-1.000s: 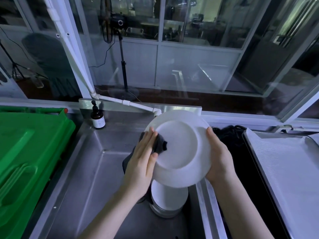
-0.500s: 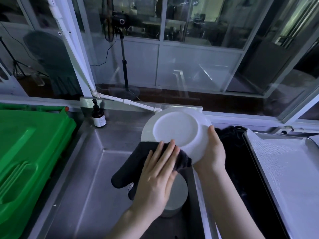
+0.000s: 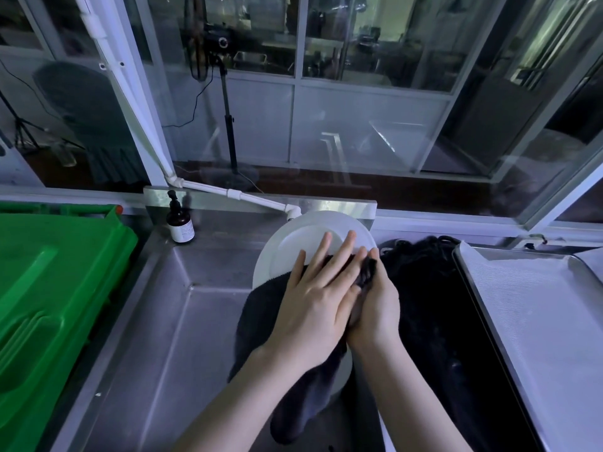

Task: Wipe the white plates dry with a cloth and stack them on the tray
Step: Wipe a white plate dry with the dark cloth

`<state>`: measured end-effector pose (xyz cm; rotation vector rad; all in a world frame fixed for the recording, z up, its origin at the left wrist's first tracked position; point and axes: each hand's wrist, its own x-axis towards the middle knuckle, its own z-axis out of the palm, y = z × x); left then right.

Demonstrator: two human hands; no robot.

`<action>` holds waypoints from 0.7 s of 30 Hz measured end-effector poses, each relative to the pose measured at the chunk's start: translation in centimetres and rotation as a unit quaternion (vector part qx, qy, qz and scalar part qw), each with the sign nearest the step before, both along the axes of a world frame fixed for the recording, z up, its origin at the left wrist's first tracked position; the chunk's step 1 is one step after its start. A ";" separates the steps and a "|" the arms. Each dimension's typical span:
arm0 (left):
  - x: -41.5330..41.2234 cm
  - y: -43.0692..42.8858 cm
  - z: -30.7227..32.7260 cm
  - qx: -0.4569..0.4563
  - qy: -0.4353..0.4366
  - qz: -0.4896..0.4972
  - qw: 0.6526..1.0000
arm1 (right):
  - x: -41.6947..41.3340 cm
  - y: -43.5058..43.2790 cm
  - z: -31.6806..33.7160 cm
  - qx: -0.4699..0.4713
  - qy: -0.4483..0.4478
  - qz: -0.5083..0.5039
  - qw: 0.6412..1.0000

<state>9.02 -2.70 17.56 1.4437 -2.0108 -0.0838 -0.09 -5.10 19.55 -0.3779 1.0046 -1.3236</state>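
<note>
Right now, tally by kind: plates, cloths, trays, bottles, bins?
White plates: 2 showing, the held plate and a plate edge beneath it; more may be hidden
Dark cloth: 1
Tray: 1
Pump bottle: 1
Green bin: 1
Total: 6

Glossy white plate (image 3: pixel 293 243), dark matt cloth (image 3: pixel 261 308), brushed steel sink (image 3: pixel 156 321), smooth green plastic bin (image 3: pixel 49 288), perhaps mesh-lined metal tray (image 3: pixel 538 314).

One cloth (image 3: pixel 261 308) — one tray (image 3: pixel 473 288), one bottle (image 3: pixel 179 223)
</note>
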 end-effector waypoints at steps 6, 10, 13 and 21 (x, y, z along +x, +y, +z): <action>0.8 -3.7 1.1 0.085 0.082 0.026 0.993 | 0.5 1.7 -0.7 -0.027 0.110 0.023 0.993; 2.5 -5.3 0.6 0.097 0.151 0.035 0.983 | 0.4 1.9 -0.5 -0.042 0.144 0.006 0.989; 3.8 -5.0 -0.2 0.097 0.170 0.077 0.978 | 0.0 1.7 -0.5 -0.038 0.137 -0.004 0.990; 2.0 0.9 -2.0 -0.005 0.038 0.105 0.994 | -1.2 -0.1 0.4 -0.034 0.085 0.005 0.996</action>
